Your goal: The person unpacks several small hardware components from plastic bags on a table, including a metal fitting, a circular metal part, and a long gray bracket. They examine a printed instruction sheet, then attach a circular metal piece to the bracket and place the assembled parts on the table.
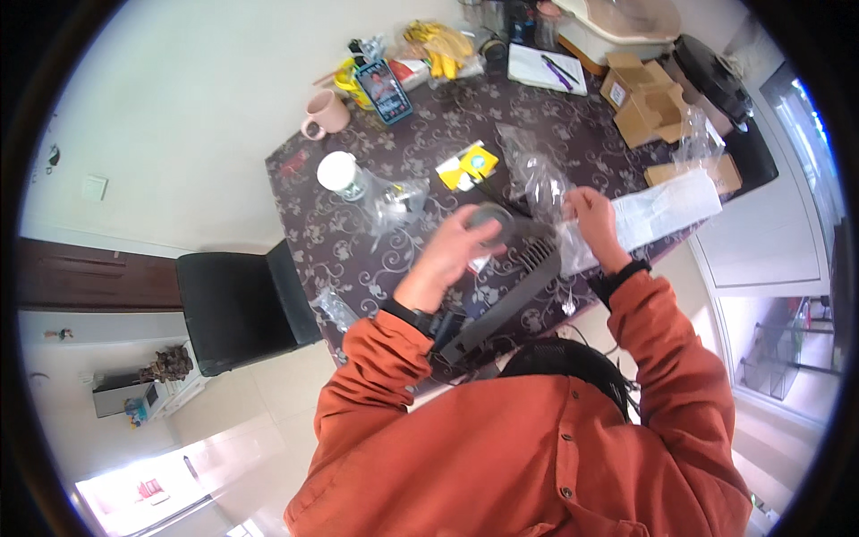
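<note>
My left hand is closed around a dark grey round object, blurred by motion, so its exact kind does not show. With bent fingers, my right hand pinches a clear plastic bag by its near end. Beside that hand lies a long, whitish, translucent wrapper, reaching to the right. Below both hands, a long dark grey strip with comb-like slots lies slantwise along the near table edge. Past my left hand is a yellow and white packet.
On the patterned dark table stand a white tub, a pink mug and a propped phone. Bananas, a notebook with pens and an opened cardboard box line the far side. A black chair stands left.
</note>
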Action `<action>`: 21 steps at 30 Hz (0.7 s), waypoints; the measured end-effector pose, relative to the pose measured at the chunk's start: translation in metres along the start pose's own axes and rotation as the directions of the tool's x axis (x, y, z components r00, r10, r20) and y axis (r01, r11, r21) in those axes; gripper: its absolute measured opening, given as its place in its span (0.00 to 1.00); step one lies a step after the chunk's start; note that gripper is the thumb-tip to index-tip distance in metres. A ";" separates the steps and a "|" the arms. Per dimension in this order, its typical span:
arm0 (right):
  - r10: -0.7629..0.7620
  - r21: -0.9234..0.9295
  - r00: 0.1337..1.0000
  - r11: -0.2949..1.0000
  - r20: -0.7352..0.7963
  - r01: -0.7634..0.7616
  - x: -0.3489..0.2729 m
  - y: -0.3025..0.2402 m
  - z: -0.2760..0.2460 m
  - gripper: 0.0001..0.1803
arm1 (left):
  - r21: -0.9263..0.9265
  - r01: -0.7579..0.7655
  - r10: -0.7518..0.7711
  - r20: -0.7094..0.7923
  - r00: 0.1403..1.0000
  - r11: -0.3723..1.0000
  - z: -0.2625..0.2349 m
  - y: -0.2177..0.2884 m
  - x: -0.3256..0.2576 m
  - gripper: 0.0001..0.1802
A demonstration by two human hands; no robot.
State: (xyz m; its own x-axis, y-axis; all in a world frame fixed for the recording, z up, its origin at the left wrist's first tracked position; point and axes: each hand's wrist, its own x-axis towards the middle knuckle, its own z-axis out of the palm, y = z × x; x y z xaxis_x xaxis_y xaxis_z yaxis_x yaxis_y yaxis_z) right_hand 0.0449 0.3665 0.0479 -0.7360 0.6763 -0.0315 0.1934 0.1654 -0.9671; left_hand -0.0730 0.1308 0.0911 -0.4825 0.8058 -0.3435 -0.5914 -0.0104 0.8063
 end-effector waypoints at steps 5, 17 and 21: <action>0.136 0.088 0.982 0.988 -0.128 -0.125 0.039 0.030 -0.035 0.11 | -0.281 -0.066 0.040 -0.098 0.994 0.957 -0.025 0.005 -0.010 0.17; -0.019 0.064 0.977 0.997 -0.212 0.034 0.045 -0.001 -0.024 0.28 | -0.268 -0.250 0.233 -0.096 0.968 0.930 -0.010 0.007 -0.036 0.18; -0.040 0.460 0.846 0.852 0.532 -0.249 -0.017 -0.064 0.001 0.21 | -0.162 -0.374 0.379 -0.005 0.926 0.913 0.001 0.002 -0.043 0.18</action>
State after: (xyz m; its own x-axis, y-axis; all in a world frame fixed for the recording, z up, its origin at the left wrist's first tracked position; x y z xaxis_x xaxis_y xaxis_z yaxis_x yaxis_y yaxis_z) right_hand 0.0445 0.3435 0.1096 -0.9753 0.1835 -0.1226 0.0500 -0.3576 -0.9325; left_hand -0.0526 0.0968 0.1079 -0.6736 0.7389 -0.0151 -0.4641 -0.4070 0.7867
